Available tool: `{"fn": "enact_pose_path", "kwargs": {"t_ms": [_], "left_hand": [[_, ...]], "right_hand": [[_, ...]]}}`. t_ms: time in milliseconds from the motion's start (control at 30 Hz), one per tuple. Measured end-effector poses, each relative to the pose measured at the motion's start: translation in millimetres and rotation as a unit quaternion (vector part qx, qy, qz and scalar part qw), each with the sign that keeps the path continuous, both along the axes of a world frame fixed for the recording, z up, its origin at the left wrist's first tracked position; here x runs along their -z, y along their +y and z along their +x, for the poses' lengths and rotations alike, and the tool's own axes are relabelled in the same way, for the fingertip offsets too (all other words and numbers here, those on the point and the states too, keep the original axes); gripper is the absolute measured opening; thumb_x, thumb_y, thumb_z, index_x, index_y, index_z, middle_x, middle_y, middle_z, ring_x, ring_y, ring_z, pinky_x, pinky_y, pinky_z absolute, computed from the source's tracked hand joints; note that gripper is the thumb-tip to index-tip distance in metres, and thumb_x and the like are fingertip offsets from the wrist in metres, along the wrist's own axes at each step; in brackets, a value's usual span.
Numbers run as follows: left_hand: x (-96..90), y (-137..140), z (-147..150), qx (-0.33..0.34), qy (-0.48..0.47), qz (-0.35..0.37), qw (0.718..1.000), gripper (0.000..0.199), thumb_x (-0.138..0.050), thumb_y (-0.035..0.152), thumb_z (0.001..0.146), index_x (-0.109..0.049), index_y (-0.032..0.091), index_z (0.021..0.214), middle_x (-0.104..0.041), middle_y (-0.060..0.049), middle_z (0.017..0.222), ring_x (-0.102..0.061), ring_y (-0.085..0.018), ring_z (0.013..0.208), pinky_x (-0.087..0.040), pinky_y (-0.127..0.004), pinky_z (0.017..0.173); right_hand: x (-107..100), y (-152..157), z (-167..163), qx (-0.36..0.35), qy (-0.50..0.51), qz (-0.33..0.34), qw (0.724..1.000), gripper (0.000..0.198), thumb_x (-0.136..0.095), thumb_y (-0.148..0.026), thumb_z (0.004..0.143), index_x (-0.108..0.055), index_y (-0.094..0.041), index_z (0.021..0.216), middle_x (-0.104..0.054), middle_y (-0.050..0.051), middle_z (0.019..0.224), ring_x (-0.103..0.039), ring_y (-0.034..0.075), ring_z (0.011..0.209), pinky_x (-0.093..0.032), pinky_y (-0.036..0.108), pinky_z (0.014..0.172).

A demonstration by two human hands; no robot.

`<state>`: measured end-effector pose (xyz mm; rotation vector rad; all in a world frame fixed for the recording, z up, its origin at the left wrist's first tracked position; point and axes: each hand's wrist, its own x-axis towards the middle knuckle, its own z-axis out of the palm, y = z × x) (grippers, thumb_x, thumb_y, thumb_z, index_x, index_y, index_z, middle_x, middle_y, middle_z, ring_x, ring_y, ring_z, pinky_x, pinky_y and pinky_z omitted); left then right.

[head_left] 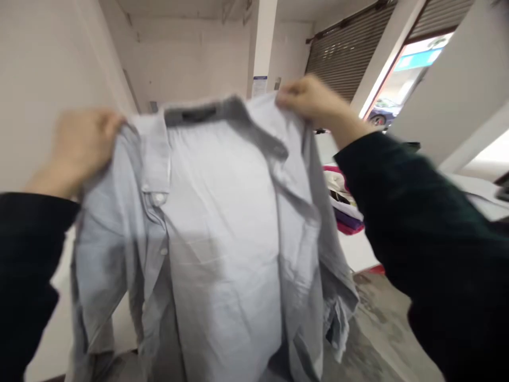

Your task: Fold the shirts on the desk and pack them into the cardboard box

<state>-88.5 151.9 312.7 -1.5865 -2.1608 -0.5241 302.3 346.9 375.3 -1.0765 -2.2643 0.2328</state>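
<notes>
A light grey, long-sleeved cotton-looking shirt (226, 212) with white buttons (164, 251) hangs in the near centre, held up between two bare hands. The left hand (81, 143), blurred, is clamped on the cloth at the shirt's left shoulder in the scene; the right hand (308, 101) has its thumb and fingers pinched together on the right shoulder, slightly higher. The front is unbuttoned and parted, so the inside of the back shows, with a dark rectangular label (199, 113) inside the collar. Both forearms wear black sleeves (421, 228).

Beyond the shirt, on the right, a stack of folded white, purple and magenta cloth (347, 216) lies on a white flat-topped table (358, 249). Farther off stand a square white pillar (264, 37) and, to its right, a brown slatted roller shutter (345, 50).
</notes>
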Motion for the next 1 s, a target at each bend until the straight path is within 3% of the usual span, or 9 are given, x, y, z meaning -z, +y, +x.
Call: {"fn": "enact_pose_path", "kwargs": {"t_ms": [67, 167, 333, 433, 667, 1000], "left_hand": [[-11.5, -7.6, 24.8, -0.023, -0.014, -0.043, 0.999, 0.058, -0.02, 0.042, 0.104, -0.062, 0.002, 0.113, -0.066, -0.013, 0.111, -0.058, -0.031, 0.117, -0.042, -0.044, 0.098], [-25.3, -18.2, 45.2, -0.032, -0.062, -0.167, 0.983, 0.048, -0.026, 0.036, 0.102, -0.065, 0.008, 0.109, -0.07, -0.016, 0.11, -0.063, -0.027, 0.11, -0.045, -0.034, 0.092], [-94.9, -56.9, 42.0, -0.045, -0.098, -0.25, 0.962, 0.044, -0.029, 0.038, 0.1, -0.067, 0.017, 0.107, -0.072, -0.015, 0.111, -0.065, -0.029, 0.105, -0.047, -0.034, 0.085], [-115.8, -61.4, 32.3, -0.055, -0.111, -0.268, 0.955, 0.046, -0.028, 0.039, 0.099, -0.067, 0.018, 0.107, -0.071, -0.016, 0.112, -0.066, -0.031, 0.104, -0.048, -0.036, 0.082], [-77.8, -6.8, 7.7, -0.072, -0.115, -0.278, 0.951, 0.046, -0.029, 0.04, 0.099, -0.066, 0.018, 0.116, -0.069, -0.019, 0.116, -0.065, -0.033, 0.108, -0.048, -0.038, 0.084], [-49.1, 58.5, -19.1, -0.08, -0.088, -0.275, 0.954, 0.047, -0.028, 0.036, 0.099, -0.064, 0.013, 0.119, -0.067, -0.024, 0.116, -0.064, -0.036, 0.11, -0.049, -0.042, 0.086]], "right_hand": [[4.7, -8.0, -9.4, 0.024, -0.082, -0.002, 0.996, 0.025, -0.052, -0.017, 0.095, -0.069, 0.001, 0.1, -0.07, 0.01, 0.093, -0.058, 0.013, 0.08, -0.045, 0.027, 0.08], [1.2, -17.1, -22.1, 0.033, -0.189, -0.034, 0.981, 0.025, -0.052, -0.016, 0.094, -0.071, -0.002, 0.102, -0.072, 0.015, 0.104, -0.063, 0.019, 0.092, -0.044, 0.026, 0.084], [-57.4, -44.4, -33.5, 0.029, -0.244, -0.109, 0.963, 0.028, -0.051, -0.018, 0.095, -0.073, -0.007, 0.108, -0.073, 0.015, 0.109, -0.066, 0.02, 0.097, -0.044, 0.022, 0.082], [-68.5, -42.8, -40.7, 0.035, -0.254, -0.129, 0.958, 0.03, -0.051, -0.021, 0.095, -0.072, -0.009, 0.112, -0.073, 0.015, 0.111, -0.067, 0.02, 0.098, -0.044, 0.021, 0.082], [-22.4, 4.7, -68.4, 0.066, -0.27, -0.139, 0.95, 0.03, -0.05, -0.023, 0.096, -0.071, -0.014, 0.115, -0.071, 0.014, 0.117, -0.064, 0.021, 0.108, -0.044, 0.022, 0.088], [4.9, 61.0, -120.5, 0.131, -0.289, -0.124, 0.94, 0.035, -0.045, -0.026, 0.099, -0.065, -0.01, 0.123, -0.065, 0.022, 0.122, -0.062, 0.027, 0.114, -0.046, 0.03, 0.092]]}}
